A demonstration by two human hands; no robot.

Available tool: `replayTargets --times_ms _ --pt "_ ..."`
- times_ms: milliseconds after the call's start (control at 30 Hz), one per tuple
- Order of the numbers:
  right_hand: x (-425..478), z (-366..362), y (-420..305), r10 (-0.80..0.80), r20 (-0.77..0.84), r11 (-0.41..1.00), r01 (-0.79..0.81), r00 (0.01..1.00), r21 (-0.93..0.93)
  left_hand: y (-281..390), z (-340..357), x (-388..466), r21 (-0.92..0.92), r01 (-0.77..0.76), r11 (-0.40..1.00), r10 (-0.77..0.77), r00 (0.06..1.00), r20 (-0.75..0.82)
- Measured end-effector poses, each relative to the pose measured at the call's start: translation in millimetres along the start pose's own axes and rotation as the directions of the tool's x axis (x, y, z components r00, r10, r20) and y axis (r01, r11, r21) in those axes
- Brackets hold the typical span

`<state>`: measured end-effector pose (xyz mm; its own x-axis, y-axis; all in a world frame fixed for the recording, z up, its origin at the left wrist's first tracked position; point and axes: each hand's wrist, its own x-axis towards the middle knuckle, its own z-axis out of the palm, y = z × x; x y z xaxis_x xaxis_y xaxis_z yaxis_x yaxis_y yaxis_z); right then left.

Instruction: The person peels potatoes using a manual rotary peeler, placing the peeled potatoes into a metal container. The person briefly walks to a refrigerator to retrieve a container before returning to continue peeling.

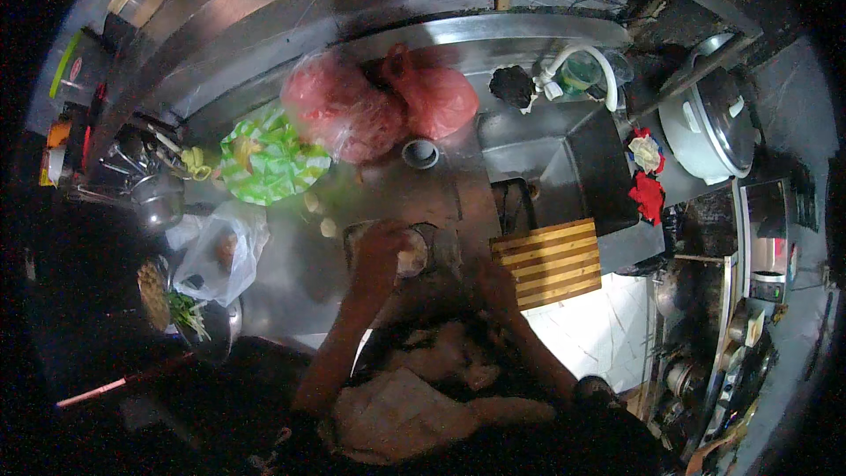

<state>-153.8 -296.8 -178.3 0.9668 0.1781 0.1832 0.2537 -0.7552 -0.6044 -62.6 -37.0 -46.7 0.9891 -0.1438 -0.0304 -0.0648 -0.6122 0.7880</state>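
My left hand (385,241) is at a small round container with pale contents (413,254) on the steel counter, its fingers at the container's left part; whether they grip anything is too dark to tell. My right hand (490,274) lies by the left edge of a striped wooden cutting board (548,262); its fingers are blurred in shadow. Small pale pieces (328,228) rest on the counter to the left. Beyond the hands stands a round grey cup or ring (420,154). A green-and-white checked plastic bag (274,158) and red plastic bags (439,102) lie farther back.
A steel sink (535,145) with a white curved faucet (611,79) is at the right. Beyond it are a red cloth (646,198) and a white lidded cooker (700,125). At the left are a translucent plastic bag (225,264), green vegetables (188,317) and a steel utensil pot (158,201).
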Motion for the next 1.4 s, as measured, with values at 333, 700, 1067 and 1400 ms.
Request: replayTargets --times_ms 333,700,1067,1400 --pt "135.4 -88.1 -101.4 0.141 -0.223 0.799 0.022 0.964 0.601 -3.3 -2.1 7.2 0.243 -0.118 0.963 0.097 0.99 0.099" --pt "30.5 23.4 53.6 0.387 0.188 0.866 -0.426 0.903 0.26 50.6 -3.7 19.1 -0.239 0.104 0.965 -0.112 0.993 -0.021" --pt "74.7 -105.5 -111.0 0.121 -0.069 0.866 -0.071 0.99 0.496 26.6 -0.7 20.3 0.2 -0.049 0.979 0.052 0.999 -0.009" --pt "154.4 -2.0 78.2 0.266 -0.212 0.843 -0.121 0.94 0.524 50.1 14.7 27.5 -0.077 0.028 0.997 -0.032 0.998 -0.051"
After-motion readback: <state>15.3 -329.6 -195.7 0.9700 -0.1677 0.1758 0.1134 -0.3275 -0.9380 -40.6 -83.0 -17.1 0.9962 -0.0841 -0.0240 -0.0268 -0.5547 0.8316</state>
